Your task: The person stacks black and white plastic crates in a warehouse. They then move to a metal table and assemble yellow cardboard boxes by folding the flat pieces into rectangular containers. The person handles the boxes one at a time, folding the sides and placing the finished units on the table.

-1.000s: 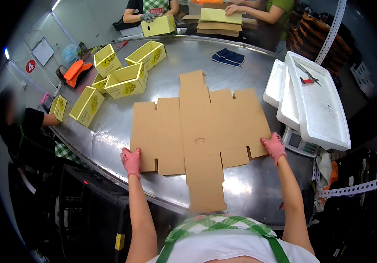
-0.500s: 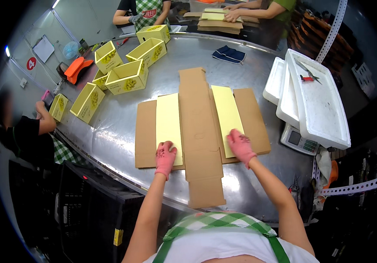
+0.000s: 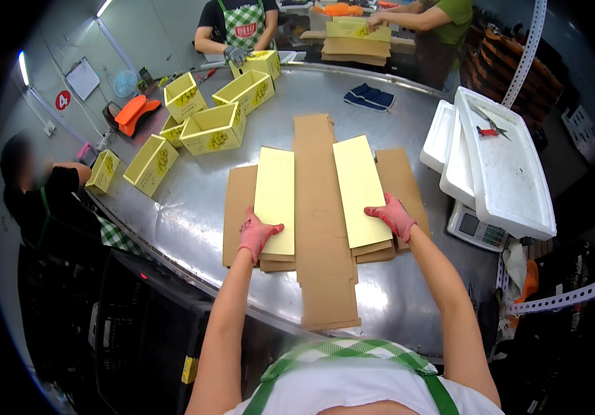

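Observation:
A flat cardboard box blank lies on the metal table before me, brown side up, atop other brown sheets. It has a long brown middle strip and a pale yellow panel along each side. My left hand, in a pink glove, grips the outer edge of the left yellow panel, its thumb across the top. My right hand, also pink-gloved, holds the outer edge of the right yellow panel likewise, thumb on top. Both panels look lifted somewhat off the brown sheets; the fingers beneath them are hidden.
Several folded yellow boxes stand at the back left. White foam trays rest over a scale on the right, with red-handled shears inside. A dark blue cloth lies far back. Co-workers stand across and at left.
My hands have shifted from lying on the yellow panels to gripping their outer edges, and the panels have risen a little. The view has shifted slightly. A co-worker's gloved hand now touches a far box.

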A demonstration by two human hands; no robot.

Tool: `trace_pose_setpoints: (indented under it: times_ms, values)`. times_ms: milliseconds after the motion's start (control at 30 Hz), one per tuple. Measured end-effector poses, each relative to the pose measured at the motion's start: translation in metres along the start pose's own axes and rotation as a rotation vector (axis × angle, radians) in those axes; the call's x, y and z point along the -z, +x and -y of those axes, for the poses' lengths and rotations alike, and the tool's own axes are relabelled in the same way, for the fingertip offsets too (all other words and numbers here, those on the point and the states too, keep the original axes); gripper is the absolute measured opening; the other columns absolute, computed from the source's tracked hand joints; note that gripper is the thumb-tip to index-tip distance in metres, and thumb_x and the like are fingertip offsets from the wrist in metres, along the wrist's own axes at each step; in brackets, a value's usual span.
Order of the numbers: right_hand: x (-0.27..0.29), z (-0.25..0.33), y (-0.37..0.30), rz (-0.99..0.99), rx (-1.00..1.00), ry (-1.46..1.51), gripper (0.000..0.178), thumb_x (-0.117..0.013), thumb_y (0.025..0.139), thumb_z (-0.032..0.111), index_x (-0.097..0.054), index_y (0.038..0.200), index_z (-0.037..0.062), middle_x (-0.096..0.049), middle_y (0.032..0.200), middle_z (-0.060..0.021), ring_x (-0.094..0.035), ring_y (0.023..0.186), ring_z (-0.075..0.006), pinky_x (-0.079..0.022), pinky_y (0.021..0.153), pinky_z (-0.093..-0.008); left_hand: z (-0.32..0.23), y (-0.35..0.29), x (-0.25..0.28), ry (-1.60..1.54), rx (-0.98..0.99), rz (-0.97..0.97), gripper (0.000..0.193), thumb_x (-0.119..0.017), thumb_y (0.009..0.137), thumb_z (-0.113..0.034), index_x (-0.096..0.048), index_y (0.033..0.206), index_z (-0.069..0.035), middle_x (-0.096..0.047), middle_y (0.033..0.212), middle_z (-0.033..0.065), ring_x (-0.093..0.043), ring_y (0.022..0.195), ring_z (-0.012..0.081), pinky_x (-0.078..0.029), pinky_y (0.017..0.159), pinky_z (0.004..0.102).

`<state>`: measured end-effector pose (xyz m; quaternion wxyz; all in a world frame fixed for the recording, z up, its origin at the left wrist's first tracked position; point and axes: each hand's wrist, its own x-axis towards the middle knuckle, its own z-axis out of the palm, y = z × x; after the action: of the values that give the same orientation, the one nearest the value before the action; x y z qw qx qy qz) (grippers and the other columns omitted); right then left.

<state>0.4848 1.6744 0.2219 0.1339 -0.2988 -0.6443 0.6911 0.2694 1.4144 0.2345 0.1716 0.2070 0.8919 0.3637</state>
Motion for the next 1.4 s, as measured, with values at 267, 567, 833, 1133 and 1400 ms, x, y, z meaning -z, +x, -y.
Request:
trace_pose_setpoints:
  times_ms: [267, 567, 833, 1133, 1400]
  values:
    - [-0.043, 0.075, 0.007, -0.165, -0.023, -0.863, 0.050, -0.061, 0.069, 0.011, -0.048, 0.115, -0.0007, -0.056, 0.101, -0.0155, -0.055, 0.095, -0.0282, -0.047, 0.075, -0.0370, -0.085, 0.003, 0.014, 0.823, -0.523, 0.310, 0.053, -0.065, 0.073, -0.028, -0.047, 0.120, -0.013, -0.030, 0.137, 0.0141, -0.051, 0.106, 0.0301, -0.043, 0.088, 0.0376]
    - [-0.048, 0.023, -0.043, -0.281, 0.582, -0.879, 0.019, -0.060, 0.074, 0.008, -0.058, 0.094, 0.0066, -0.044, 0.112, -0.0150, -0.052, 0.095, -0.0299, -0.046, 0.071, -0.0382, -0.063, -0.045, 0.039, 0.490, -0.785, 0.927, 0.070, -0.073, 0.064, -0.030, -0.043, 0.122, -0.003, -0.027, 0.137, 0.0141, -0.039, 0.120, 0.0282, -0.036, 0.098, 0.0329]
    - [0.023, 0.053, -0.083, 0.655, 0.567, -1.117, 0.052, -0.060, 0.070, 0.007, -0.049, 0.120, 0.0162, -0.028, 0.139, -0.0143, -0.048, 0.103, -0.0330, -0.038, 0.090, -0.0394, -0.003, -0.018, 0.032, 0.555, -1.211, 0.784, 0.046, -0.068, 0.066, -0.013, -0.050, 0.107, -0.005, -0.045, 0.123, 0.0115, -0.052, 0.103, 0.0298, -0.045, 0.086, 0.0343]
    - [0.030, 0.047, -0.050, 0.535, 0.712, -0.936, 0.038, -0.066, 0.066, 0.009, -0.059, 0.104, 0.0124, -0.054, 0.109, -0.0082, -0.049, 0.101, -0.0293, -0.039, 0.088, -0.0369, -0.061, 0.009, 0.051, 0.256, -0.806, 0.958, 0.035, -0.067, 0.070, -0.008, -0.059, 0.104, -0.006, -0.051, 0.117, 0.0102, -0.051, 0.106, 0.0234, -0.042, 0.091, 0.0304]
    - [0.029, 0.113, -0.034, -0.084, 0.541, -0.018, 0.031, -0.062, 0.081, 0.019, -0.052, 0.106, 0.0019, -0.056, 0.099, -0.0026, -0.051, 0.093, -0.0099, -0.042, 0.080, -0.0245, -0.104, 0.001, 0.083, -0.634, -0.367, 0.288, 0.032, -0.053, 0.087, -0.030, -0.047, 0.108, -0.006, -0.054, 0.074, 0.0048, -0.052, 0.058, 0.0110, -0.043, 0.049, 0.0231]
